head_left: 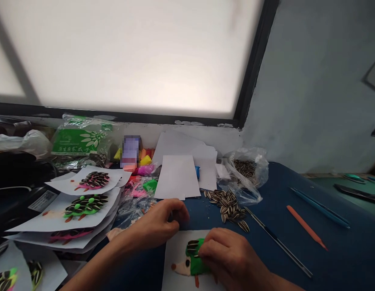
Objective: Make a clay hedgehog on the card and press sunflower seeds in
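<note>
A clay hedgehog (197, 264) with a green body, a pale face and a brown nose lies on a white paper sheet (171, 281) in front of me. A few striped sunflower seeds (192, 245) are set in its back. My right hand (232, 254) is over the hedgehog's rear half, its fingers pinched together at the green clay; whatever they hold is hidden. Just above the sheet, my left hand (166, 220) hovers with curled fingers, and its contents cannot be made out. A loose heap of sunflower seeds (226, 202) lies beyond my hands.
Finished-looking hedgehog sheets (99, 216) are stacked at left. Blank white papers (177, 176) lie at the back, beside clay packets (145, 169) and a plastic bag of seeds (248, 167). A metal tool (278, 241), an orange tool (306, 227) and blue tweezers (320, 208) lie right.
</note>
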`<state>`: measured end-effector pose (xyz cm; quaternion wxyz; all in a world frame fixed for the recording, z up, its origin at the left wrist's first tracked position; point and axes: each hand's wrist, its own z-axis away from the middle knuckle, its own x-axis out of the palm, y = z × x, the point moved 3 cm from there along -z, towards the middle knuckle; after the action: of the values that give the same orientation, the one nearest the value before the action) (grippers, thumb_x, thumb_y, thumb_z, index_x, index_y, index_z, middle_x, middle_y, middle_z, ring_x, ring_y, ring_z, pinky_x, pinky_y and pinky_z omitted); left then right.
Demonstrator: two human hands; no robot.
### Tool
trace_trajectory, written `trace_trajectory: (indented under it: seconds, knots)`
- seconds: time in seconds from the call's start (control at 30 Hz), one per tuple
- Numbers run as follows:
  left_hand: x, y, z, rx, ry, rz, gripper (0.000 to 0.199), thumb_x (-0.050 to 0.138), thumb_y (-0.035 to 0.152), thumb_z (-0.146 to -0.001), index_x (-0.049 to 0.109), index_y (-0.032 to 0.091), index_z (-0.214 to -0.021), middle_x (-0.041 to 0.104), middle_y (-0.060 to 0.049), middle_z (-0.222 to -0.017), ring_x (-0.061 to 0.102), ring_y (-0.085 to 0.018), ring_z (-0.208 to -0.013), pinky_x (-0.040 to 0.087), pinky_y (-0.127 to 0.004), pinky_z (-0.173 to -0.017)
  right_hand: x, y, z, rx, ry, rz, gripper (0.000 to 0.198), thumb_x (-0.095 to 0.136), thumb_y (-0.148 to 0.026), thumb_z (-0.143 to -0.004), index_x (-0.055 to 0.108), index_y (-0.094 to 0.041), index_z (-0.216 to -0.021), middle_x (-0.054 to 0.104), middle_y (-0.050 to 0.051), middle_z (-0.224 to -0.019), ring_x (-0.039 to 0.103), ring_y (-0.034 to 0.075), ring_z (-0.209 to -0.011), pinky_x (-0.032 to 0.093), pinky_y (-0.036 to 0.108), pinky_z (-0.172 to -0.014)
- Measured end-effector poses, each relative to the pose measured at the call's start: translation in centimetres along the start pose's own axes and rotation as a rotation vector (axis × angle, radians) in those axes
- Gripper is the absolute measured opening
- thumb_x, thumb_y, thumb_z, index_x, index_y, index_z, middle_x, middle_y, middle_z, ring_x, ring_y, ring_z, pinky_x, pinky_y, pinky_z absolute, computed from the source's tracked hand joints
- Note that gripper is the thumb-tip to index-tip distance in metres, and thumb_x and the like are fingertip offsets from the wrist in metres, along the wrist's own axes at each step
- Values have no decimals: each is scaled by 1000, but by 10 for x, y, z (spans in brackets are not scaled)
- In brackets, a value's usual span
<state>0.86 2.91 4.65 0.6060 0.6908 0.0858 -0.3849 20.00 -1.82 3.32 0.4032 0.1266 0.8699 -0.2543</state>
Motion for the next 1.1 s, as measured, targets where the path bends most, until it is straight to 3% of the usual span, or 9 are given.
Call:
trace_trajectory:
  seconds: [0.1, 0.27, 0.47, 0.73, 1.1]
  knots:
    - [-5, 7, 3, -4, -18, -46, 28, 43, 7, -61, 63, 20, -76, 60, 2, -74, 53, -16, -70, 40, -25, -60, 2, -1, 0, -7, 4, 40, 20, 49, -14, -96, 61, -19, -80, 61, 4, -75, 54, 15, -64, 39, 24, -58]
    - [-3, 8, 8, -13, -225, -56, 26, 45, 7, -61, 60, 21, -76, 62, 4, -75, 56, -15, -70, 40, -22, -59, 6, -3, 0, -3, -26, 56, 20, 47, -11, -95, 60, -19, -81, 61, 4, -76, 54, 15, -65, 40, 25, -59]
    - [-1, 5, 10, -40, -275, -121, 25, 51, 6, -61, 59, 22, -79, 60, 4, -78, 56, -16, -73, 39, -21, -58, 6, -2, 0, 18, -25, 15, 22, 45, -12, -95, 61, -18, -81, 62, 4, -75, 56, 15, -64, 40, 24, -59]
    - [3, 3, 7, -91, -277, -26, 11, 67, 21, -67, 61, 22, -77, 58, 4, -74, 55, -16, -71, 37, -22, -56, 6, -3, -1, 21, -14, 4, 21, 47, -15, -96, 61, -19, -81, 62, 3, -74, 56, 14, -62, 39, 23, -57]
    - [8, -1, 2, -107, -234, 38, 23, 80, 30, -63, 61, 20, -70, 56, 7, -63, 50, -14, -62, 32, -21, -50, 8, -1, -2, 37, -44, 36, 22, 47, -16, -97, 61, -19, -79, 60, 2, -72, 54, 13, -61, 36, 22, -57]
